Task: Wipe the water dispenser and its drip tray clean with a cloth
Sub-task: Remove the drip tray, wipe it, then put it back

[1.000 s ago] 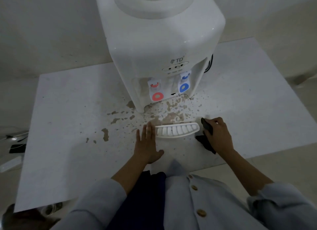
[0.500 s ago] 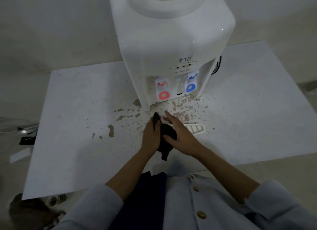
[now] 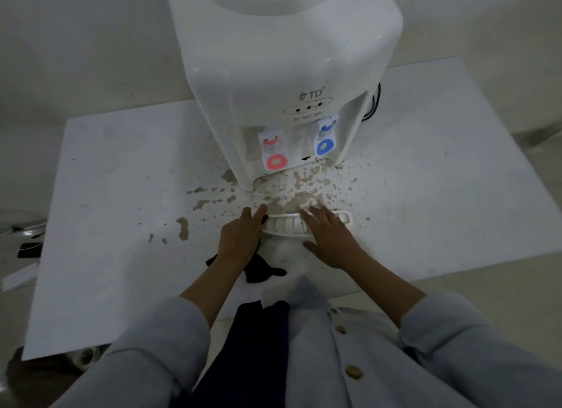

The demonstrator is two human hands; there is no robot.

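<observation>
With the cloth [image 3: 261, 270] in my left hand [image 3: 240, 240]'s grip and my right hand [image 3: 330, 240] flat on the drip tray [image 3: 286, 225], brown splashes [image 3: 292, 191] still cover the counter [image 3: 121, 194], so wiping looks barely begun.

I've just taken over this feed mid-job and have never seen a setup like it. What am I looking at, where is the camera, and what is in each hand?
There is no machine: a person works with bare hands, and the single picture comes from a camera worn on the head, looking forward and down.

On the white table stands a white water dispenser with a red tap and a blue tap. Brown splashes lie on the table in front of it. The white drip tray has been taken out and lies near the table's front edge.

The left hand rests on a dark cloth, next to the tray's left end; whether it has a grip on the cloth is hidden. The right hand lies on the tray's right part, fingers straight.
</observation>
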